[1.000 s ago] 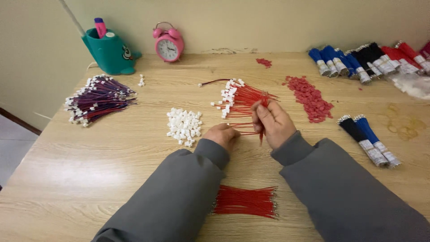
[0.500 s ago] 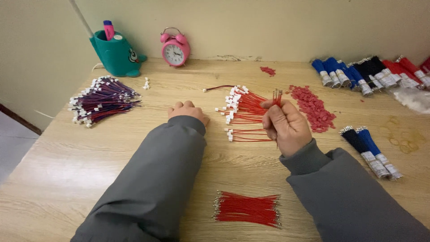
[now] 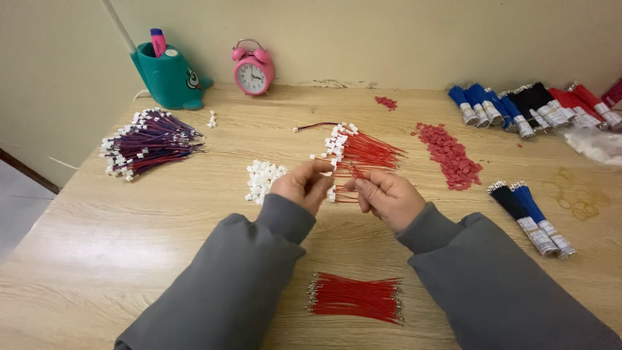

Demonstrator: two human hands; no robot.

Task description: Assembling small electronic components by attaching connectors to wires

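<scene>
Landmark: the pile of white connector housings [image 3: 264, 179] on the wooden worktop [image 3: 162, 227]; every place below is told from it.
Left hand [image 3: 303, 186]: just right of the pile, raised a little off the worktop, fingers [image 3: 317, 170] pinched together on a small white connector at the end of the wire.
Right hand [image 3: 387, 196]: further right of the pile, close to the left hand, fingers [image 3: 363, 191] closed on the thin red wire [image 3: 353, 170].
Red wire: short, thin, bright red, running between the two hands; its near end meets the white connector in the left fingers. How far it is seated cannot be told.
Finished red leads [image 3: 359, 148]: right of the pile and beyond the hands, a fan of red wires with white connectors on their left ends.
Bare red wire bundle [image 3: 355, 297]: right of the pile and much nearer the person, lying flat, metal tips at both ends.
Red housings [image 3: 450, 155]: far right of the pile, a loose strip of small red pieces.
Purple and red leads [image 3: 148, 141]: left of the pile, a heap with white ends.
Pink alarm clock [image 3: 253, 70]: beyond the pile, at the wall.
Teal pen holder [image 3: 167, 76]: beyond the pile and to the left.
</scene>
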